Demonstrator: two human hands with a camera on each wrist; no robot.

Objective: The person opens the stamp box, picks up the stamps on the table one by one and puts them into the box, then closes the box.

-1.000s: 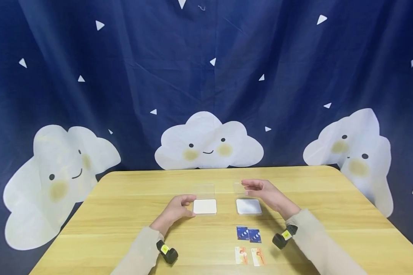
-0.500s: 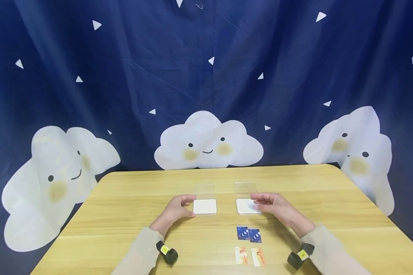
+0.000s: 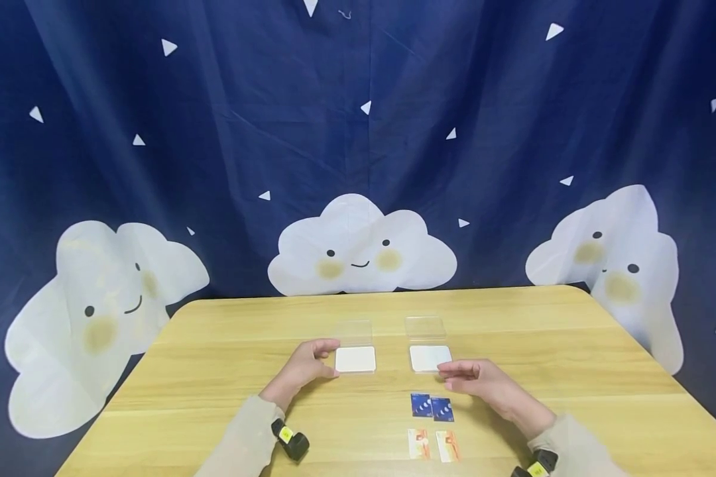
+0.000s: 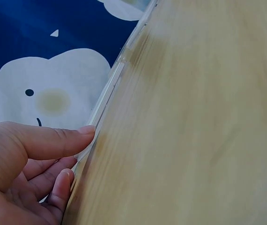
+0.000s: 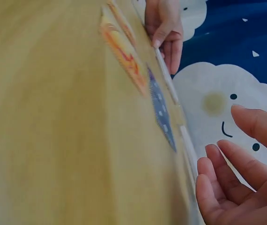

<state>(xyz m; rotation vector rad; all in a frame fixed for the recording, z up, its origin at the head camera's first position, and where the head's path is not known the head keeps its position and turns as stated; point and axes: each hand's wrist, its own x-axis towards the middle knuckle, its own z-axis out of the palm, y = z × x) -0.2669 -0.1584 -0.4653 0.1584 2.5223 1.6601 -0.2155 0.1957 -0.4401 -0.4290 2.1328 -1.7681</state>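
Two open clear cases lie on the wooden surface (image 3: pixel 215 344), with four cards nearer the person: two blue, two orange. The left hand (image 3: pixel 303 368) pinches the left case (image 3: pixel 355 358) at its edge. The right hand (image 3: pixel 486 387), fingers loosely spread and apparently empty, has drawn back from the right case (image 3: pixel 429 358) toward the blue cards (image 3: pixel 432 406).

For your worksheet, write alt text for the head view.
A person's left hand holds the edge of a white case on a wooden table; the empty right hand hovers near a second case and four cards.
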